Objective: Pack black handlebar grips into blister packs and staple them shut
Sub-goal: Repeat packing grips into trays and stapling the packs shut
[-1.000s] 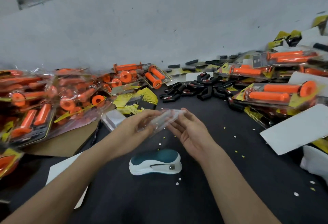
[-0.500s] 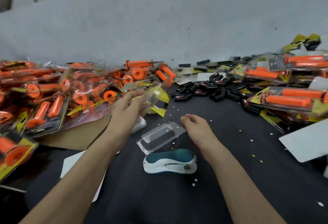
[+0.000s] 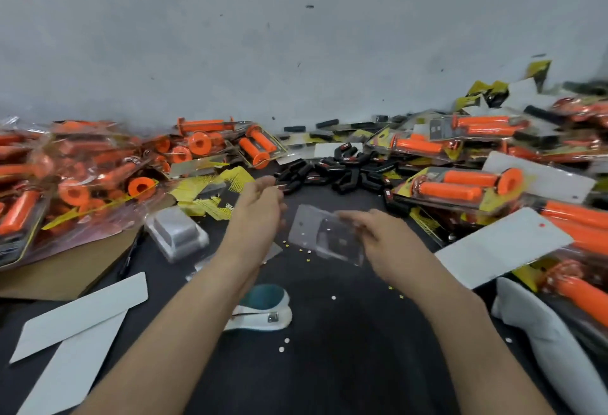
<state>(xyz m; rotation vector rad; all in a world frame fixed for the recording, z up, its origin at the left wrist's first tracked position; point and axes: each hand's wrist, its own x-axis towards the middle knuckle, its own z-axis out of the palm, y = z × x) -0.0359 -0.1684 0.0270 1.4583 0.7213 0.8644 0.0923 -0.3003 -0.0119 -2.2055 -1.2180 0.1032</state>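
Clear plastic blister [image 3: 324,236] is pinched at its 3 o'clock edge by the right hand [image 3: 383,238], while the left hand [image 3: 260,214] hangs open and empty; next, I think, a reach to the black grips [image 3: 332,172] at 12 o'clock.

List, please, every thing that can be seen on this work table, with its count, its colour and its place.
Clear blister shell: one, clear, centre, held by the right hand.
Stapler: one, white and teal, near the centre front, partly behind the left forearm.
Loose black grips: a pile, too many to count, black, centre back.
Packed orange grips: many packs, orange, heaped at left and at right.
Empty shells stack: one stack, clear, left of centre.
Yellow printed cards: several, yellow and black, behind the stack.
White cards: several, white, front left and right.
Left hand: one, open, empty.
Right hand: one, gripping the shell's edge.
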